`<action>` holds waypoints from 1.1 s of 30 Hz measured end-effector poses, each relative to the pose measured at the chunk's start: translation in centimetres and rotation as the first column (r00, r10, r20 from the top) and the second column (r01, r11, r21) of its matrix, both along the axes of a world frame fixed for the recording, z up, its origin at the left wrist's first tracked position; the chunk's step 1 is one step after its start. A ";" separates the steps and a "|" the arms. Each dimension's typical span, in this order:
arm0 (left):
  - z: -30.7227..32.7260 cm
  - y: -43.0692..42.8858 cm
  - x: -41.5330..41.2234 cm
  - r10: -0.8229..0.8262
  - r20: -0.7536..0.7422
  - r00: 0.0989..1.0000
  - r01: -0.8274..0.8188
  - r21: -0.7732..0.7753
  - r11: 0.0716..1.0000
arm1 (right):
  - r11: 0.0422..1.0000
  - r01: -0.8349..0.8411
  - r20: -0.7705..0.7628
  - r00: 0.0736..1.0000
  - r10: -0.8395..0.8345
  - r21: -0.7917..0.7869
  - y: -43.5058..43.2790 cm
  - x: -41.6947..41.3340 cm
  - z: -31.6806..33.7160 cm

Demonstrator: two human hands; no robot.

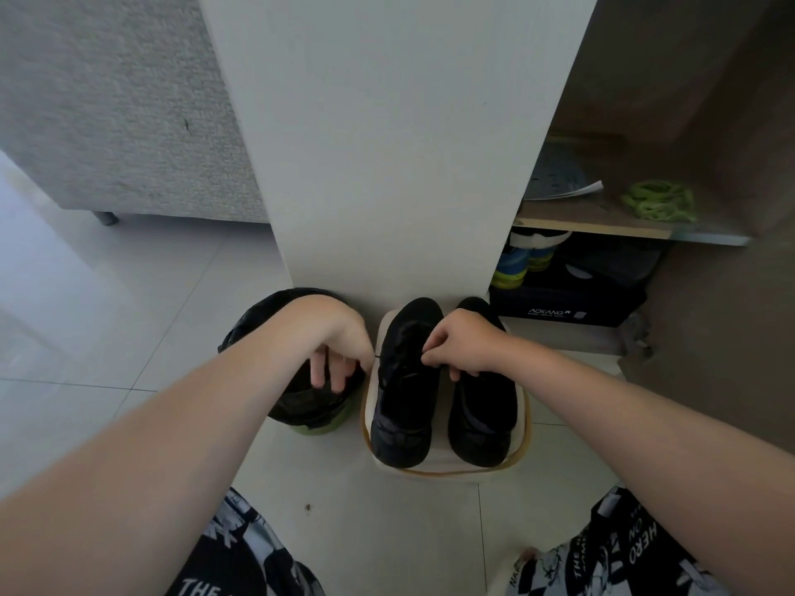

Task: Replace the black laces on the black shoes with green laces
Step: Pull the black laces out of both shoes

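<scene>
Two black shoes stand side by side on a low white stool [447,466] with a tan rim. The left shoe [404,406] has its black lace [377,357] drawn taut out to the left. My left hand [340,342] pinches that lace end beside the shoe, over a bin. My right hand [462,344] pinches the lace at the top of the left shoe, partly covering the right shoe [482,419]. A bundle of green laces [658,200] lies on a cabinet shelf at the right.
A green bin with a black bag [309,406] stands left of the stool. A white panel [387,144] rises behind the shoes. The open cabinet at right holds a dark shoe box [568,301], sneakers and papers. A grey sofa [107,101] stands at the left.
</scene>
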State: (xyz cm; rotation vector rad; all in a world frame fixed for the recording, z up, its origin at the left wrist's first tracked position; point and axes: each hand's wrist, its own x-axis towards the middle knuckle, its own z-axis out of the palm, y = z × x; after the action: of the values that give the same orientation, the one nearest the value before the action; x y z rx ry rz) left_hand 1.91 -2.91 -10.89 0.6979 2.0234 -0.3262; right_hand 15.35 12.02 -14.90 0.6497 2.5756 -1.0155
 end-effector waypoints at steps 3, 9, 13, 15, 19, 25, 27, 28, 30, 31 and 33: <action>-1.8 1.1 -0.3 -0.003 -0.301 0.954 0.172 0.536 0.827 | 1.000 0.029 -0.052 0.998 -0.029 0.011 -0.3 -0.2 -0.5; -3.4 1.9 1.3 -0.264 -0.291 0.919 0.389 0.573 0.722 | 1.000 0.003 0.058 0.998 -0.004 0.011 -0.8 -0.5 -0.7; -3.5 2.5 1.4 -0.250 -0.295 0.922 0.374 0.517 0.770 | 0.999 -0.043 0.134 0.990 0.043 -0.006 -1.0 -0.3 -0.6; -3.8 2.5 1.6 -0.266 -0.255 0.930 0.360 0.480 0.800 | 0.999 -0.046 0.135 0.990 0.047 -0.011 -1.1 -0.2 -0.8; -3.5 2.5 1.6 -0.226 -0.212 0.951 0.301 0.462 0.834 | 0.984 -0.110 0.115 0.989 0.094 0.140 -1.5 -0.7 -1.2; -4.0 2.5 1.5 -0.125 -0.231 0.965 0.233 0.529 0.816 | 0.966 -0.060 -0.046 0.996 0.074 0.253 -1.1 -0.9 -1.2; -4.5 2.4 1.3 -0.024 -0.286 0.958 0.206 0.627 0.752 | 0.990 0.000 -0.049 0.999 0.007 0.140 -0.7 -0.6 -0.7; -4.7 2.3 1.2 0.018 -0.293 0.956 0.189 0.664 0.724 | 0.997 0.032 -0.043 0.999 -0.029 0.072 -0.6 -0.5 -0.4; -4.9 2.2 1.1 0.029 -0.314 0.949 0.207 0.687 0.696 | 0.998 0.065 -0.017 0.998 -0.065 -0.018 -0.3 -0.3 -0.2; -4.9 2.1 1.0 0.004 -0.337 0.941 0.239 0.676 0.697 | 0.998 0.063 -0.004 0.998 -0.063 -0.028 -0.3 -0.3 -0.2; -4.3 2.2 1.0 -0.074 -0.410 0.909 0.338 0.623 0.705 | 0.998 0.052 0.005 0.999 -0.052 -0.016 -0.5 -0.3 -0.3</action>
State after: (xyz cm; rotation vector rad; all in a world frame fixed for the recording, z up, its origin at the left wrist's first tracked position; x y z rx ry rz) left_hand 2.90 -0.68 -15.23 1.4301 2.4286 0.2213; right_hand 15.08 11.55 -15.16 0.7182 2.5563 -1.0485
